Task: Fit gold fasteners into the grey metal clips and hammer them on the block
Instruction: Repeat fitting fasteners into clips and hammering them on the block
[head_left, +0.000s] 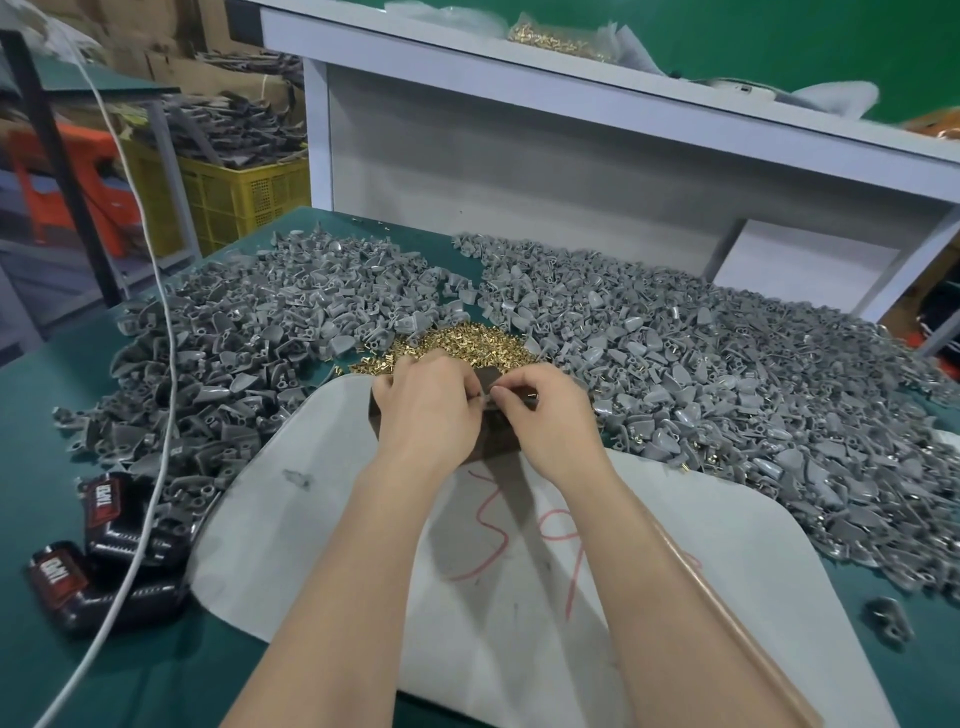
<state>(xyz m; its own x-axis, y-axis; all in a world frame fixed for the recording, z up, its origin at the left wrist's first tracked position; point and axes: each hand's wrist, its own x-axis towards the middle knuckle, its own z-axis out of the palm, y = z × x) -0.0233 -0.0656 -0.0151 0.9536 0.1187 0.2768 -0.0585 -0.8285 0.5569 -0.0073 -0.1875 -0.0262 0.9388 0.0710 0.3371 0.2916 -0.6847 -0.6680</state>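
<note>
My left hand (428, 408) and my right hand (545, 415) meet over a dark block (496, 439) on a white sheet (363, 519). Both hands pinch a small grey clip (487, 402) between their fingertips; the clip is mostly hidden by my fingers. My right fingers also hold a small gold fastener (531, 397) at the clip. A heap of gold fasteners (457, 343) lies just behind my hands. Large piles of grey clips spread to the left (249, 353) and to the right (727, 395). A wooden hammer handle (737, 623) runs under my right forearm.
The green table (78, 675) carries two black and red devices (104, 545) and a white cable (156, 415) at the left. A white shelf unit (571, 171) stands behind the piles, with more gold fasteners (556, 39) on top. A yellow crate (244, 192) sits at the far left.
</note>
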